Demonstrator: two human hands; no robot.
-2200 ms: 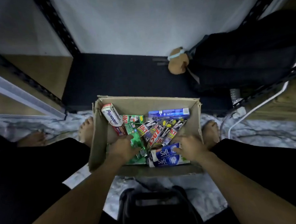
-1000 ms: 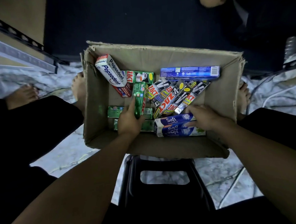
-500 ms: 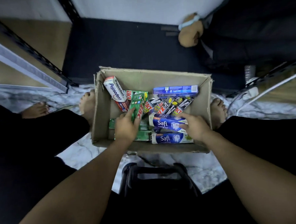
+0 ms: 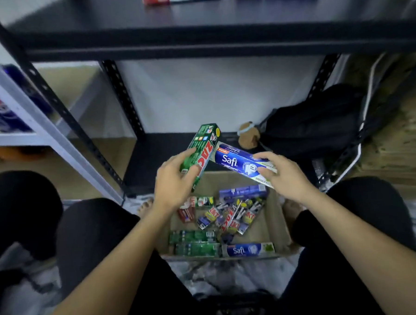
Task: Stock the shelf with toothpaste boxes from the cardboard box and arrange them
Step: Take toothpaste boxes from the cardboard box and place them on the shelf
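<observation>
The cardboard box (image 4: 277,228) stands open on the floor between the person's knees, in front of the black shelf (image 4: 219,19). Along its near wall lie two green toothpaste boxes (image 4: 194,237) side by side and, to their right, one blue Safi box (image 4: 248,249). One blue box (image 4: 242,192) lies against the far wall, one red box (image 4: 186,214) sits far left, and a jumbled heap of Zact boxes (image 4: 231,216) fills the middle, too blurred to count.

Two boxes are held above the carton's far edge, their far ends touching. The left hand (image 4: 173,180) has fingers and thumb curled round one green Zact box (image 4: 201,148). The right hand (image 4: 286,175) pinches one blue Safi carton (image 4: 236,161) at its right end.

Two blurred packs rest at the shelf's far edge. On the lower shelf at the right sit a black backpack (image 4: 321,122) and a brown plush toy (image 4: 248,137).
</observation>
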